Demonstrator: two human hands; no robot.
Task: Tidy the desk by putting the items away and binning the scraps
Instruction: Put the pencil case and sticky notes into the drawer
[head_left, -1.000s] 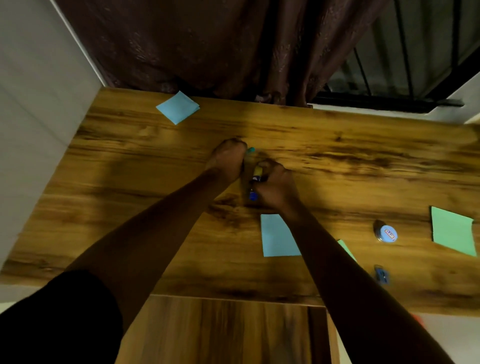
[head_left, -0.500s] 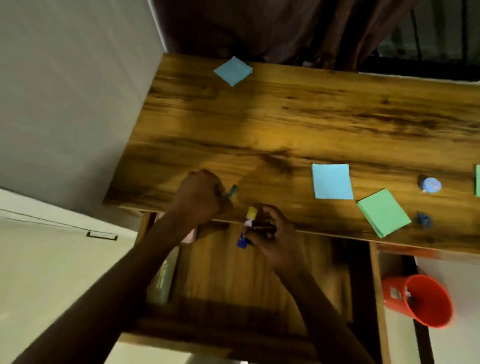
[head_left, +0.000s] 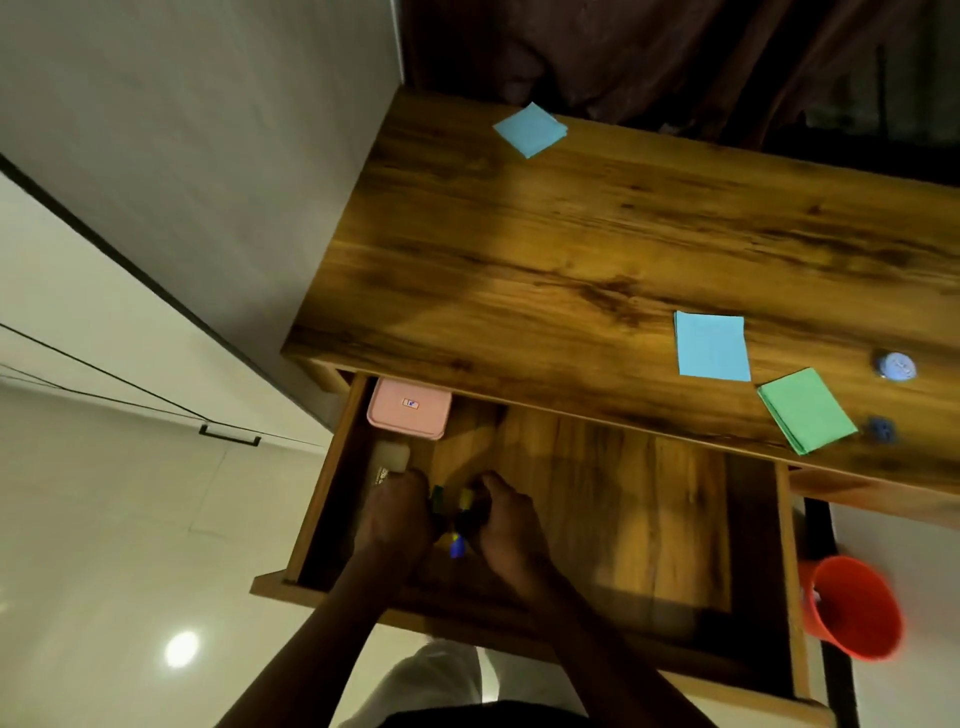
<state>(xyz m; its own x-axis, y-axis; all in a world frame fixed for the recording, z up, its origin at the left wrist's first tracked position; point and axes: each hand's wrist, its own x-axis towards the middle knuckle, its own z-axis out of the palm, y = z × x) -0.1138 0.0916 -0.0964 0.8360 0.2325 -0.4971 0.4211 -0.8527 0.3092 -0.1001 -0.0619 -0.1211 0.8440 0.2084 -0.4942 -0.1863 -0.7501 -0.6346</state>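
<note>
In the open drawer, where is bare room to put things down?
The drawer floor is bare from the right hand to the right wall. Crowded: the left side, with pink box, whitish item and left hand.

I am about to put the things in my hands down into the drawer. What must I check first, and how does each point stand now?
1. Drawer open: ok, the drawer is pulled far out.
2. Hands in place: ok, the left hand and right hand are both inside it.
3. Grip: ok, the left hand holds a green pen, the right hand a yellow stick.
4. Free floor: ok, the pink box sits apart in the back corner.
5. Things touching the drawer floor: cannot tell, blurred.
6. Desk finished: not ok, blue paper and green paper lie on top.
</note>
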